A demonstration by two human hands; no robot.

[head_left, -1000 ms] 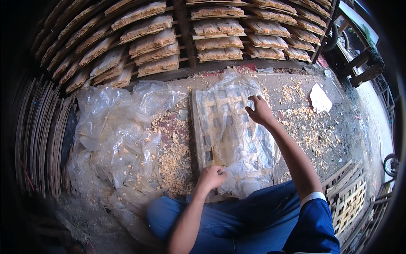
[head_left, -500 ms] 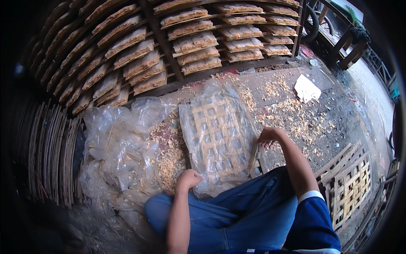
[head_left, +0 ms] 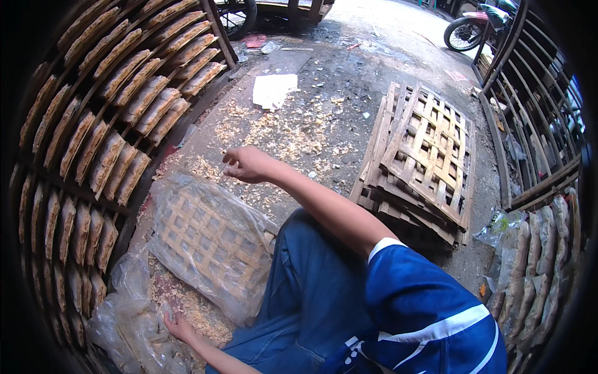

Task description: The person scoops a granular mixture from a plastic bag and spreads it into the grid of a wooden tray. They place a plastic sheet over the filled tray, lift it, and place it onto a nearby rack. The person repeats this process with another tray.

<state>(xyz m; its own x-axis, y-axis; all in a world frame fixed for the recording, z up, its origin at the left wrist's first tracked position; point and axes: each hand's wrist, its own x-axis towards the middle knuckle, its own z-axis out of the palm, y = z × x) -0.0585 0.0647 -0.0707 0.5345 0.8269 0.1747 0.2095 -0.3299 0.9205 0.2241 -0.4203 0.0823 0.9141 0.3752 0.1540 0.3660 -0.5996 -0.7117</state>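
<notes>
My right hand (head_left: 246, 163) is raised over the far edge of a woven slatted tray (head_left: 205, 243) covered by a clear plastic sheet, its fingers loosely bent and apart with nothing in them. My left hand (head_left: 177, 325) is low at the bottom left, open, by a crumpled pile of clear plastic (head_left: 118, 324) beside that tray. Pale crumbs are scattered under and around the tray. My bent leg in jeans (head_left: 299, 280) lies against the tray's right side.
A rack of slab-laden boards (head_left: 87, 156) lines the left. A stack of woven trays (head_left: 423, 156) sits right, near a wooden rack (head_left: 529, 93) and wrapped bundles (head_left: 536, 262). White sheet (head_left: 274, 87), cart wheel (head_left: 233, 15) and motorbike (head_left: 479, 28) are farther off.
My view has swung right toward the tray stack and walkway. My right hand has lifted from the tray's right edge; my left hand has moved off the tray toward the plastic pile.
</notes>
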